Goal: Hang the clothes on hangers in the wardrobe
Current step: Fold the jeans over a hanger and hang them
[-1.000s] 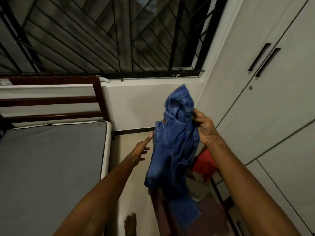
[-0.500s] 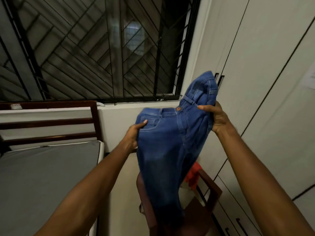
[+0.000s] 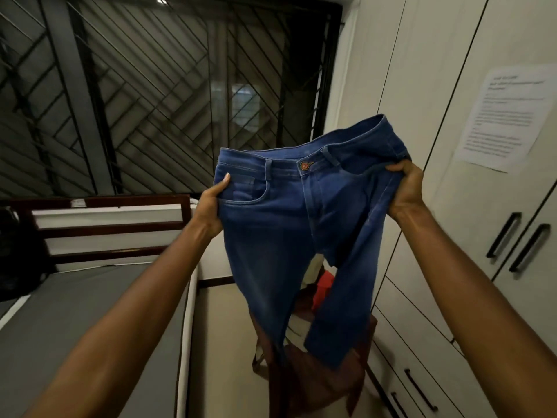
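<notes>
Head view (single) faces forward, slightly downward.

A dark brown wooden chair (image 3: 358, 384) stands on the pale tiled floor (image 3: 223, 342), near the white wardrobe side, mostly hidden behind hanging denim. On its seat lies a heap of clothes: a red garment (image 3: 322, 289) and a cream cloth (image 3: 297, 330). At the floor's left edge stands a bed with a grey mattress (image 3: 90, 321)
</notes>
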`<state>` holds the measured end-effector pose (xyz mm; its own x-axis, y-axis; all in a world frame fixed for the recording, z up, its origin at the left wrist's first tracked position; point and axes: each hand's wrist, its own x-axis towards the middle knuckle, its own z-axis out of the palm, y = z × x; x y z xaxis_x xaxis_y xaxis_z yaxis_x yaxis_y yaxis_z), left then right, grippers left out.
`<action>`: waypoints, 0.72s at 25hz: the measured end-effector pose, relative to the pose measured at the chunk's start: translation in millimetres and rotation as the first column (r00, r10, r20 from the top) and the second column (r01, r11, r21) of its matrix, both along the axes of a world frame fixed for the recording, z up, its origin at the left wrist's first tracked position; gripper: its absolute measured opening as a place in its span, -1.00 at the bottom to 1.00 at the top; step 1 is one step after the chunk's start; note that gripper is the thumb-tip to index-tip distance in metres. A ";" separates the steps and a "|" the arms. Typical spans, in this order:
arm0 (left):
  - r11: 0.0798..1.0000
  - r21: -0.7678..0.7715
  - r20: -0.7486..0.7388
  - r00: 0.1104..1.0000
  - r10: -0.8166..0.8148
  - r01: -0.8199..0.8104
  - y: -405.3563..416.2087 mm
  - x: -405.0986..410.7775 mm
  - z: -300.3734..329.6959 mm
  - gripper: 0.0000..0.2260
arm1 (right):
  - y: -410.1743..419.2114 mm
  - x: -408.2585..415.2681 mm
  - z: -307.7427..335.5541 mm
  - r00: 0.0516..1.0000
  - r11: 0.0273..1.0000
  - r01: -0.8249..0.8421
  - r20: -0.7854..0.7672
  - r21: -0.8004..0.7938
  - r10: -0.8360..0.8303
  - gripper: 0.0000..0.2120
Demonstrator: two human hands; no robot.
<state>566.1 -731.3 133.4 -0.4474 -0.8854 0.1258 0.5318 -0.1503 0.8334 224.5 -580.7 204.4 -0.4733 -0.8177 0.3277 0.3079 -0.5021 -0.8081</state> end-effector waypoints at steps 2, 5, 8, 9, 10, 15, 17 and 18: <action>0.999 -0.030 0.007 1.000 0.023 -0.023 28.0 21.5 17.6 -0.59 | 25.6 6.3 14.9 0.999 1.000 -0.027 -0.039 -0.012 0.026 -0.80; 0.993 -0.105 0.000 0.998 0.059 -0.059 67.3 43.7 54.6 -0.57 | 53.9 14.2 34.9 0.995 0.994 -0.092 -0.046 -0.060 0.089 -0.70; 0.975 -0.164 0.037 0.987 0.156 -0.148 107.4 58.1 75.4 -0.64 | 74.9 20.1 41.6 0.983 0.988 -0.156 -0.097 -0.006 0.155 -0.57; 0.967 -0.186 0.052 0.981 0.186 -0.174 120.9 62.3 76.3 -0.64 | 81.6 23.9 40.7 0.981 0.990 -0.139 -0.136 0.030 0.142 -0.55; 0.959 -0.211 0.068 0.976 0.209 -0.191 134.1 66.7 73.6 -0.64 | 89.3 28.6 37.7 0.974 0.991 -0.116 -0.187 0.069 0.127 -0.58; 0.916 -0.251 0.172 0.917 0.359 -0.312 205.4 86.4 37.9 -0.74 | 128.4 42.7 -2.6 0.944 0.976 -0.044 -0.311 0.213 0.110 -0.76; 0.886 -0.302 0.234 0.874 0.426 -0.351 235.8 98.9 20.2 -0.77 | 142.4 45.8 -26.9 0.939 0.970 -0.053 -0.320 0.235 0.129 -0.75; 0.878 -0.310 0.256 0.858 0.446 -0.364 250.4 104.7 10.1 -0.79 | 147.3 48.9 -39.9 0.934 0.965 -0.071 -0.322 0.252 0.153 -0.73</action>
<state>670.9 -480.9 143.5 -0.1074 -0.9553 0.2754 0.2085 0.2492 0.9457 273.4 -433.4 164.6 -0.2693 -0.9314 0.2451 0.0407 -0.2653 -0.9633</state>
